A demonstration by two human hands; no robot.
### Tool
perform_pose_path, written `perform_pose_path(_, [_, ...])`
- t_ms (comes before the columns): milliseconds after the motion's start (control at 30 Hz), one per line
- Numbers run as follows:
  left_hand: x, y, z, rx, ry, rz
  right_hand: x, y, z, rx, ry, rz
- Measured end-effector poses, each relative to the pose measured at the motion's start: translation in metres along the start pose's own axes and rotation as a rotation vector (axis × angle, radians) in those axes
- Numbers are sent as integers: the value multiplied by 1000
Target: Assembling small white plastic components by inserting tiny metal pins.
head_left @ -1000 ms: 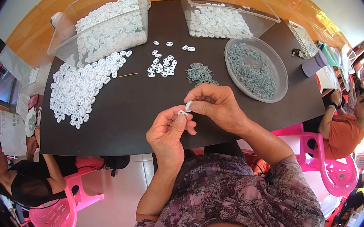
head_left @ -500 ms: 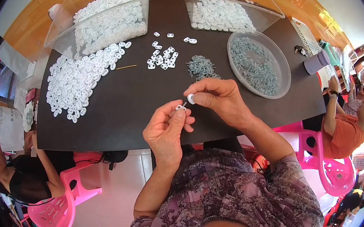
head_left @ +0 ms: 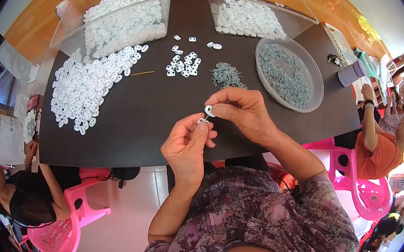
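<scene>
Left of the tub (head_left: 314, 79), the left hand (head_left: 183, 146) pinches a white block (head_left: 201, 121), the right hand (head_left: 246, 115) a white oval (head_left: 208, 110), a grey pin (head_left: 206, 117) between them. Just left of the tub lies a pin pile (head_left: 226, 75).

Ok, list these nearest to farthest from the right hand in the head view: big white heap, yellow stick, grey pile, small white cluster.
From the right hand:
1. Grey pile, just beyond the hand
2. Small white cluster, beyond and to its left
3. Yellow stick, farther left
4. Big white heap, farthest left
</scene>
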State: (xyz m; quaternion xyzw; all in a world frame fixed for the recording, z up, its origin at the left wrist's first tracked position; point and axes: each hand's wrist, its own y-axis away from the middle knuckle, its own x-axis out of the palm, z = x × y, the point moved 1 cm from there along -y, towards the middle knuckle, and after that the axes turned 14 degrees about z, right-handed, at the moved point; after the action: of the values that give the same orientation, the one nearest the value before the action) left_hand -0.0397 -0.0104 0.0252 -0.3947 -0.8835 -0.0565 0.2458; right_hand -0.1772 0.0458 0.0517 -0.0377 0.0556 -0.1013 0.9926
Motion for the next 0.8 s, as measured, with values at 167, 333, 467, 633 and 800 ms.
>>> perform_pose_path(167, [-3,-3,1,0,-25,-9,1,-1,-1,-8,3,-11])
perform_pose_path(333, [-3,-3,2,-4,-17,-11,1,-3,-3,-1,25,-12])
perform_pose_path(467, [-4,-2,2,3,-41,-17,2,-3,-3,-19,126,-20])
perform_pose_path(633, [-3,-1,1,-12,-37,-19,3,-4,-4,-26,108,-12])
perform_pose_path(800, [-3,-1,-1,-17,-65,-50,4,-4,-3,-15,156,-8])
